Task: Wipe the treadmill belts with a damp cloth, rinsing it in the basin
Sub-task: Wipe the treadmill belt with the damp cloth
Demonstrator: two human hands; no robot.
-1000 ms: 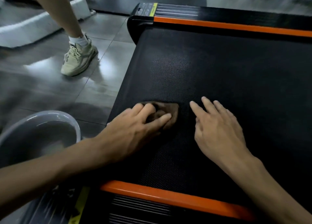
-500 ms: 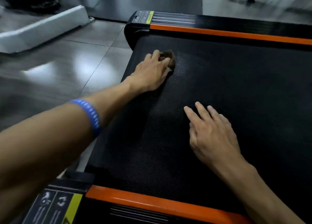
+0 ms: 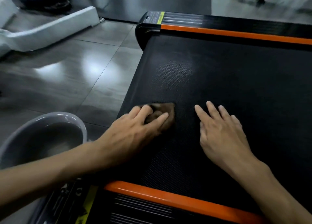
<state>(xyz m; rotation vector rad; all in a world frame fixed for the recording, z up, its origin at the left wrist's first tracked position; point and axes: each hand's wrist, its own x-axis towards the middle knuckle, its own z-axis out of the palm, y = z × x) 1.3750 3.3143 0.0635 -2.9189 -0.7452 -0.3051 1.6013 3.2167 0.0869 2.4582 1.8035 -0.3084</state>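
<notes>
grey tiled floor [image 3: 70, 82], basin [image 3: 79, 122] by the black treadmill belt [image 3: 228, 82], left hand [image 3: 135, 129] clutching the brown cloth [image 3: 166, 114] near the belt's left edge, right hand [image 3: 221, 131] flat, fingers spread.

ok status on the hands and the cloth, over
Left hand pressing brown cloth on belt. Right hand flat, empty. Basin at left. Nothing in the way.

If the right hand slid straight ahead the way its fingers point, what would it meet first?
Only bare belt lies ahead of the right hand; the first obstacle looks like the far orange rail. The cloth under the left hand sits off to the side.
</notes>
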